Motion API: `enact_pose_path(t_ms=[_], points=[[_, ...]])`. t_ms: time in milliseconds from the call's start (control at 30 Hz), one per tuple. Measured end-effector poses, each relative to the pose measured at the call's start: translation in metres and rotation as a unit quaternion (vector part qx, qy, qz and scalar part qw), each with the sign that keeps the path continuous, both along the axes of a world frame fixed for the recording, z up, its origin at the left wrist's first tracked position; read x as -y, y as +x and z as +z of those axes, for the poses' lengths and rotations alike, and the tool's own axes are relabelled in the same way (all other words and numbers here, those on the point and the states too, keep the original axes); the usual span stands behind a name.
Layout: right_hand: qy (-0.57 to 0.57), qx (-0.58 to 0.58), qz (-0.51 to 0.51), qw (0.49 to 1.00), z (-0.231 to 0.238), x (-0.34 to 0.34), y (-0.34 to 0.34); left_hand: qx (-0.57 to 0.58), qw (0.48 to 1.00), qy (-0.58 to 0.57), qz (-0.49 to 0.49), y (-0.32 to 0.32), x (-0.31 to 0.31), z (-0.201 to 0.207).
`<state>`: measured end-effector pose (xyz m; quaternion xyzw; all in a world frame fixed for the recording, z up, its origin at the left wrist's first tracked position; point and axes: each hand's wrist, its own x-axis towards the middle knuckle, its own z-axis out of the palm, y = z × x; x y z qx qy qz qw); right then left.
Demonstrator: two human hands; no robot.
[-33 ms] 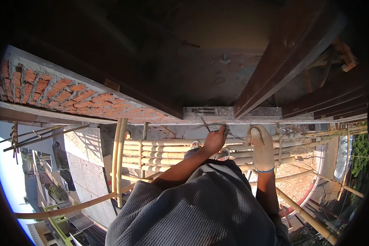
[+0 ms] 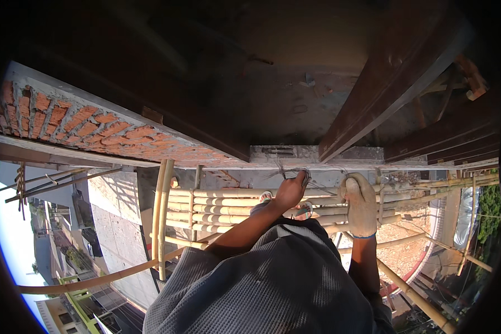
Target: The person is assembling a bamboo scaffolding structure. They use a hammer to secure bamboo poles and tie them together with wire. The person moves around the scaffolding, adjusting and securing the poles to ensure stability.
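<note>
My bare left hand (image 2: 291,190) is closed round a bundle of thin dark wires (image 2: 283,170), whose loose ends fan out beyond the fist. Some strands stretch rightward across the gap to my right hand (image 2: 360,207), which wears a pale work glove with a blue cuff. Its fingers are curled together, with strands running up to the fingertips; the exact grip is too small to make out. Both hands are in front of my body, above the bamboo pole platform (image 2: 217,210) and just short of a concrete ledge (image 2: 300,153).
Dark brown beams (image 2: 367,94) rise from the ledge. A rough brick wall (image 2: 78,125) runs along the left. Upright bamboo poles (image 2: 162,217) and a long slanting pole (image 2: 417,295) stand beside me. Beyond the platform's edges there is a drop to ground and buildings below.
My right hand has shifted slightly right and back toward me, away from the left. The left hand keeps its hold on the wires, nearly unmoved.
</note>
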<state>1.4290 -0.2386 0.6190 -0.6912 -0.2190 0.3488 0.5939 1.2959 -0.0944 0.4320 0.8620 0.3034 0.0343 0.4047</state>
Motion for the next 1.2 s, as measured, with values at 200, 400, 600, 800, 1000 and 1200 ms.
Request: enact_pose_path(t_ms=[200,400,600,800,1000,1200], points=[[0.099,-0.09,-0.086,0.987,0.02,0.047,0.037,0.012,0.995,0.065,-0.075,0.003,-0.019,-0.063],[0.092,0.021,-0.239,0.966,0.065,0.173,0.116,-0.026,0.994,0.08,-0.068,-0.014,-0.086,-0.112],[-0.49,0.238,-0.169,0.821,-0.035,0.309,0.082,0.083,0.963,0.19,-0.174,0.018,-0.169,-0.165],[-0.53,0.234,-0.009,0.815,-0.19,0.284,0.006,-0.004,0.945,0.317,-0.077,0.025,-0.297,-0.317],[-0.51,0.11,-0.005,0.853,-0.265,0.237,-0.041,-0.199,0.906,0.372,0.036,-0.024,-0.351,-0.495],[-0.512,0.066,0.108,0.849,-0.284,0.221,-0.069,-0.194,0.919,0.32,0.127,-0.029,-0.307,-0.493]])
